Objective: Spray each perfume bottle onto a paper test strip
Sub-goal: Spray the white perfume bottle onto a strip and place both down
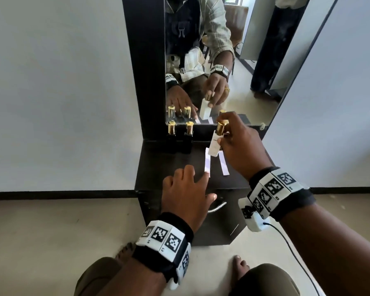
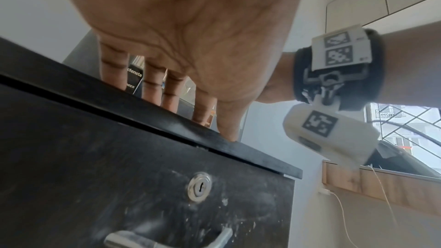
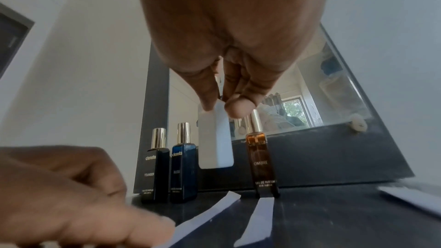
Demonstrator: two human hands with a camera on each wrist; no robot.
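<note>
My right hand (image 1: 224, 135) grips a white perfume bottle (image 1: 214, 145) with a gold cap, held tilted just above the far end of a paper strip (image 1: 207, 164). From the right wrist view, thumb and fingers of that right hand (image 3: 222, 105) pinch the bottle (image 3: 216, 139) near its top. My left hand (image 1: 201, 184) lies flat, its index fingertip pressing the strip's near end. A second strip (image 1: 223, 165) lies beside it. A black bottle (image 3: 155, 171), a blue bottle (image 3: 183, 171) and an amber bottle (image 3: 262, 163) stand upright at the back.
The bottles and strips sit on a small black cabinet (image 1: 158, 167) against a mirror (image 1: 201, 60). Its drawer front has a lock (image 2: 199, 186) and a metal handle (image 2: 167, 239). More white paper (image 3: 410, 199) lies at the right of the top.
</note>
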